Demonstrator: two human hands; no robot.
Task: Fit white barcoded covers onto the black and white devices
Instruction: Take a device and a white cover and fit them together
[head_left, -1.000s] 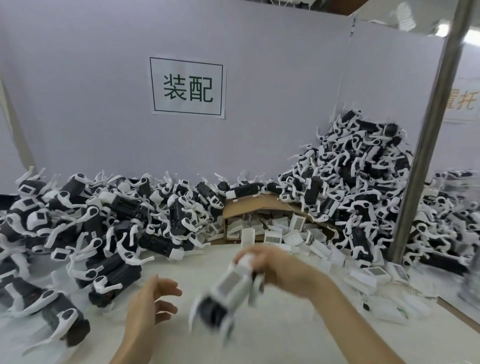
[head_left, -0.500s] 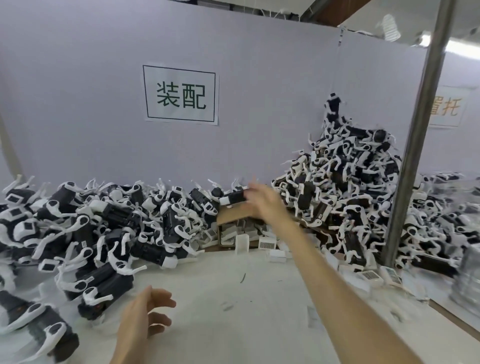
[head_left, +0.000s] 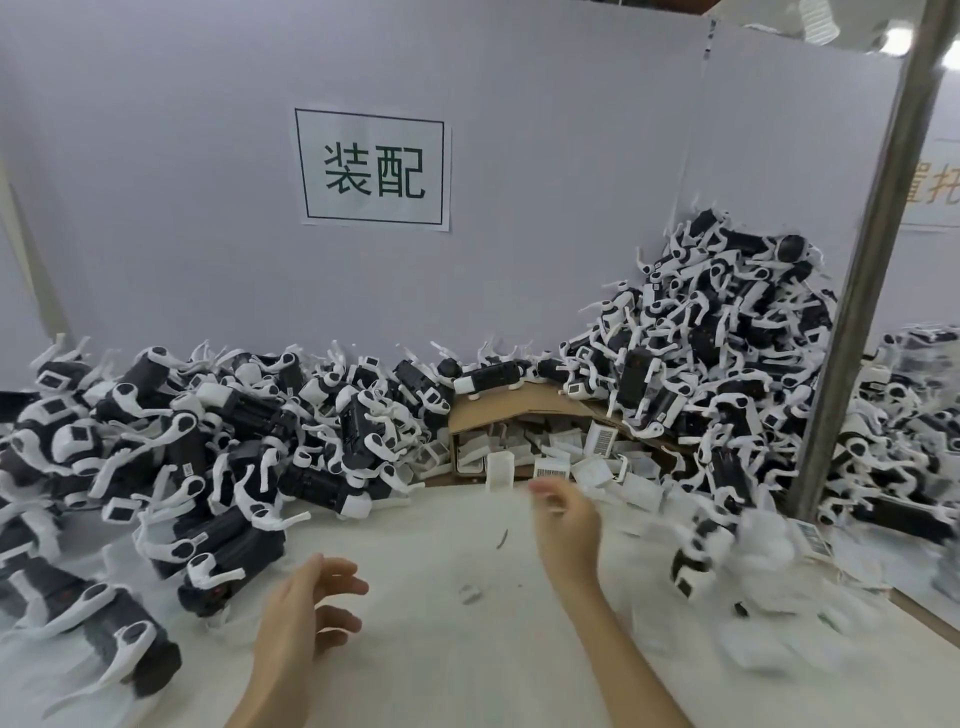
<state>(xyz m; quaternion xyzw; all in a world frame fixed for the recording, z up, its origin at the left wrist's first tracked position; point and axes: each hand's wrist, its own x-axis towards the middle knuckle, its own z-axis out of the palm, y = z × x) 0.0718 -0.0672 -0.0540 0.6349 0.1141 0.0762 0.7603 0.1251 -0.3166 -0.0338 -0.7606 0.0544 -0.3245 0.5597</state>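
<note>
The left hand hovered low over the white worktop, palm turned inward. Its fingers were loosely curled and its grip held nothing. The right hand was stretched further forward, just in front of the cardboard box. This hand was blurred, so I cannot tell whether its grip was empty or pinched something small.

The white covers lay in a loose heap inside the open box and spilled out of it onto the worktop to the right; some showed a barcode label. The black and white devices were piled along the back wall on the left of the box. A taller heap of them rose on the right, against a metal pole. One more device, very blurred, was on the worktop to the right of the right hand, apart from it. A paper sign with two characters hung on the wall above the piles.
</note>
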